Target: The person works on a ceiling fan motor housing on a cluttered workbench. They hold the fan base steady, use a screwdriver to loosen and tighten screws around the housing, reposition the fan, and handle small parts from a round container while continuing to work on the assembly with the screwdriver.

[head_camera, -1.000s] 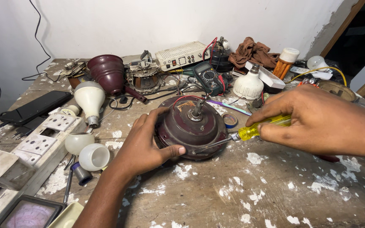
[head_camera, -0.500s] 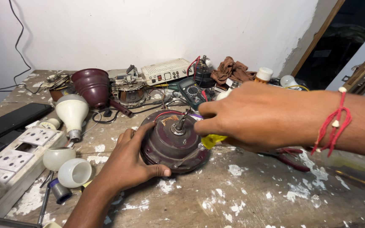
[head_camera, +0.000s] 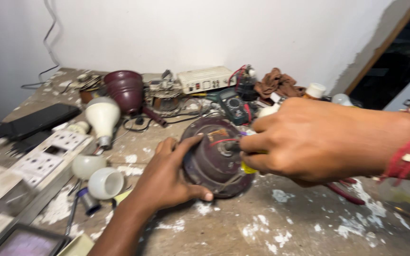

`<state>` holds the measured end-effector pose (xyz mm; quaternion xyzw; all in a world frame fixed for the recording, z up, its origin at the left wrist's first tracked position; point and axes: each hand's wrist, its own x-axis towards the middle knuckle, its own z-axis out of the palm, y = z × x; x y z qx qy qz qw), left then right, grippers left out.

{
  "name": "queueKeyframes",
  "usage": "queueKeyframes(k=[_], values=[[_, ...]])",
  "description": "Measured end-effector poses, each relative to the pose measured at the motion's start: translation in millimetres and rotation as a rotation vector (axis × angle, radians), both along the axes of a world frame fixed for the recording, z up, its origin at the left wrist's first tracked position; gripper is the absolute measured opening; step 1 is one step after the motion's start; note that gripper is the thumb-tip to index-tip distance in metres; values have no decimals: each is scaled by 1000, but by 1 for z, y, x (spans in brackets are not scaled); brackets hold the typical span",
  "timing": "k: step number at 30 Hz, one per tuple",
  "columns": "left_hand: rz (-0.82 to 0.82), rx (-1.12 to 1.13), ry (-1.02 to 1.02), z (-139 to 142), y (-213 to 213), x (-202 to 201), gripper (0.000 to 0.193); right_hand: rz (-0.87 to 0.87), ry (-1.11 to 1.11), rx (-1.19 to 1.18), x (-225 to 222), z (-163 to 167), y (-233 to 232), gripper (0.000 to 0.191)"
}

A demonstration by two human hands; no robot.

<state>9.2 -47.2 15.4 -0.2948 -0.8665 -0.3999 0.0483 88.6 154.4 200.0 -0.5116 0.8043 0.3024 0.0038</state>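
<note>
Since the earlier frame, the right hand point(head_camera: 319, 140) has drawn closer over the round dark-maroon metal motor housing point(head_camera: 214, 159), fingers closed on a yellow-handled screwdriver point(head_camera: 248, 167) at its central shaft. Left hand point(head_camera: 167, 178) clamps the housing's left rim, thumb beneath. Housing sits mid-bench on the paint-spattered wooden table point(head_camera: 285, 223), near a white bulb point(head_camera: 102, 116) and green multimeter point(head_camera: 231, 104).

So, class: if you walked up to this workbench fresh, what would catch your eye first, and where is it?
First, the round dark-maroon motor housing at the middle of the paint-spattered bench, tilted up and gripped by the left hand. The right hand, a red thread at its wrist, reaches in over its hub holding a yellow-handled tool. To the left lie white bulb parts and a white power strip.
</note>
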Motion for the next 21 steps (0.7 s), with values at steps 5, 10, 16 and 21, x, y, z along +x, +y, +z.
queueKeyframes(k=[5,10,16,21], values=[[-18,-10,0,-3,-4,-3,133,-98,4,97,0,-13,12,37],[-39,50,75,-11,-4,-11,132,-144,102,92,4,-24,38,44],[-42,60,45,-22,-2,-17,134,-18,132,42,-7,-35,83,55],[-42,58,34,-23,-2,-18,134,-11,139,13,-16,-57,116,63]])
